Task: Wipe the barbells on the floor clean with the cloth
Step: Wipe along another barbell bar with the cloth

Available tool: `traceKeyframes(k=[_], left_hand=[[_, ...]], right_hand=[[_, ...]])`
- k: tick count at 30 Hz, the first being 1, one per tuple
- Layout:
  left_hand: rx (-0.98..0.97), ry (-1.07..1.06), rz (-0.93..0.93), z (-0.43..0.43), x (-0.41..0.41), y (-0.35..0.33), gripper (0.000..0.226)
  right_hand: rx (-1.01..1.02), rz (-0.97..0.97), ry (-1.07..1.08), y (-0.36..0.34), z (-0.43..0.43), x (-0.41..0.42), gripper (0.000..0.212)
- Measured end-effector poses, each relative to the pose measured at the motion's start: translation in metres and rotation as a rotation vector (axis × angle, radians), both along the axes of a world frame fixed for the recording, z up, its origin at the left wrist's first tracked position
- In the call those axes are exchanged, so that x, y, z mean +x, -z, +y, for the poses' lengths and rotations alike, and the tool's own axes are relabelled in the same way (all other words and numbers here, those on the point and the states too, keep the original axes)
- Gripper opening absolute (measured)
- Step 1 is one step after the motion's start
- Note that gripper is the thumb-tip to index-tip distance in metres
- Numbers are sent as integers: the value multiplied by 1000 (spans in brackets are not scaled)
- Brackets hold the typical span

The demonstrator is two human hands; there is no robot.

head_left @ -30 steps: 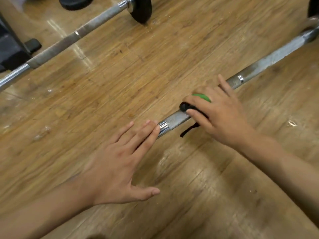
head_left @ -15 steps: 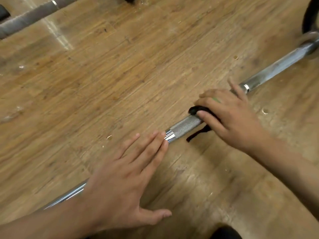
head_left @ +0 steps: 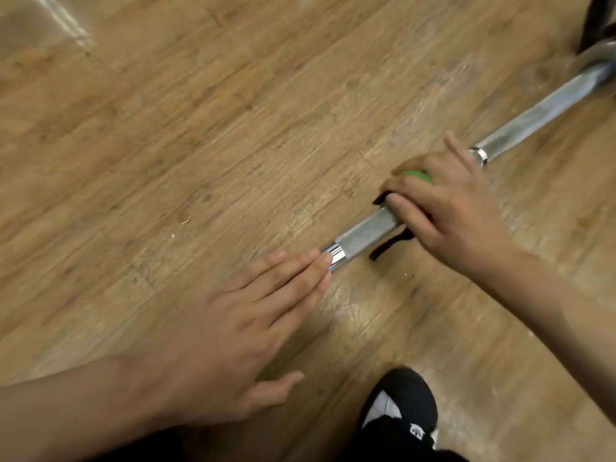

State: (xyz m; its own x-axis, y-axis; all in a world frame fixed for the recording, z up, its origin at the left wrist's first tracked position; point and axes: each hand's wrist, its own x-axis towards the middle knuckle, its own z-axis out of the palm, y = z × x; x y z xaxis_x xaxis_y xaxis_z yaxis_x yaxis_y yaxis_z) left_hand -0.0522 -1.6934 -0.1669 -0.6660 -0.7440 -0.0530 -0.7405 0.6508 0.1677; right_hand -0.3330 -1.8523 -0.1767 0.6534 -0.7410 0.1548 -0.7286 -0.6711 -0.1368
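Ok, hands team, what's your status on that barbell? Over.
Left hand flat, fingers resting on barbell. Right hand grips cloth round it. Shoe nearby, not blocking.

Floor: wood-grain planks, light brown, grain running diagonally, surface scuffed and worn. Bright glare streak at upper left; paler sheen patch lower centre. Small light chip lying on boards left of centre, tiny white speck just below it. Shoe at bottom edge: black, white side panel, toe pointing up-frame, resting on floor.
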Motion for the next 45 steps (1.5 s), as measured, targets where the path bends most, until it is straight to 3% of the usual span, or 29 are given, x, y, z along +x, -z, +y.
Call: traceKeyframes(k=[3,5,9,11,15,19,24,26,31,33,36,39,41,45], left_hand=[[-23,66,-21,2,1,7,97],[-43,75,-18,7,-2,11,96],[-68,98,-27,12,-12,9,93],[-68,102,-34,16,-16,10,92],[-43,96,-20,22,-23,10,92],[-41,72,-26,30,-29,8,90],[-36,65,-18,33,-32,7,90],[-54,69,-23,32,-32,8,91],[-73,52,0,32,-32,10,94],[-63,55,-5,32,-31,12,95],[-64,51,-11,31,-28,12,95],[-60,59,-3,27,-26,12,89],[-61,50,1,24,-24,12,87],[-47,43,30,22,-17,15,85]], right_hand=[[5,-47,372,-10,-10,-20,33],[-1,-95,419,-7,13,3,30],[63,-76,-44,-6,71,34,32],[68,4,-159,-8,60,11,38],[0,5,183,-8,22,-50,38],[14,-172,480,-5,37,-25,32],[128,-55,-144,-12,93,15,35],[121,-2,-190,-14,71,-5,36],[-1,-116,384,-20,13,-59,25],[-18,-180,448,-10,28,-32,24],[23,-156,126,-4,69,15,25],[78,-83,-225,-11,61,6,33],[3,-89,-121,-4,35,-22,37],[-107,-270,441,4,12,-44,38]])
